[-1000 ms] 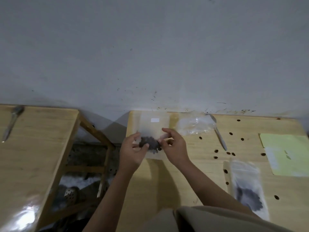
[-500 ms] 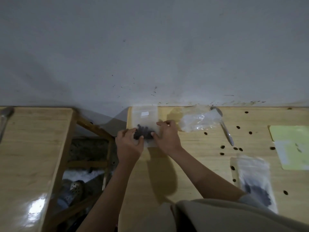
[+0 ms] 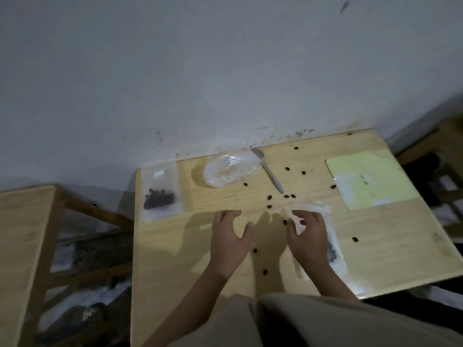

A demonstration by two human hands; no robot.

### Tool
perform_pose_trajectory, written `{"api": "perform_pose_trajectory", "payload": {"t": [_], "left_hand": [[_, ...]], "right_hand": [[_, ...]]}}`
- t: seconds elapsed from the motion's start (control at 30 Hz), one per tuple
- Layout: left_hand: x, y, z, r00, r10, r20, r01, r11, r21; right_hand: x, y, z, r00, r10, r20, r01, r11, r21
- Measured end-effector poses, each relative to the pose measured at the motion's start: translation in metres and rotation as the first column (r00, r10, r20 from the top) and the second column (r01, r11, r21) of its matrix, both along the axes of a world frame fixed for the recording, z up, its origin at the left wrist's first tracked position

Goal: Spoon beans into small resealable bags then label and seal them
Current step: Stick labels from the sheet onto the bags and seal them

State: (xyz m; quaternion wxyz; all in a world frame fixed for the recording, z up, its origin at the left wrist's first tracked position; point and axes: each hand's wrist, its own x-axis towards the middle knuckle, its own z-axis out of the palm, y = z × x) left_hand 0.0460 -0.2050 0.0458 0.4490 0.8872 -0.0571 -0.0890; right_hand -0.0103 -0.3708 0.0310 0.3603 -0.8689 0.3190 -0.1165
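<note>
A light wooden table [image 3: 250,276] stands against a plain grey-white wall [image 3: 200,71] marked with dark specks near the tabletop edge. A second wooden table [image 3: 22,234] stands at left, apart from the first, with wooden crossbars [image 3: 95,214] visible between them. Lighting is dim.
</note>
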Motion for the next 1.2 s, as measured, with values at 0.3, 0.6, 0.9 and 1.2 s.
{"api": "perform_pose_trajectory", "payload": {"t": [0.3,0.6,0.9,1.2], "left_hand": [[-0.054,-0.112,-0.004,0.943,-0.137,-0.304,0.188,0.971,0.145],[-0.062,-0.149,-0.012,0.941,-0.010,-0.337,0.092,0.970,0.226],[-0.045,-0.156,0.007,0.975,0.131,-0.177,-0.138,0.990,-0.028],[-0.022,-0.179,0.021,0.948,0.062,-0.312,-0.194,0.889,-0.414]], "right_hand": [[-0.054,-0.092,-0.006,0.865,-0.043,-0.500,0.035,0.999,-0.027],[-0.056,-0.124,-0.007,0.952,0.115,-0.284,-0.064,0.981,0.183],[-0.035,-0.147,-0.001,0.989,0.121,-0.085,-0.052,0.822,0.567],[-0.015,-0.188,-0.004,0.999,0.031,-0.013,-0.015,0.771,0.637]]}}
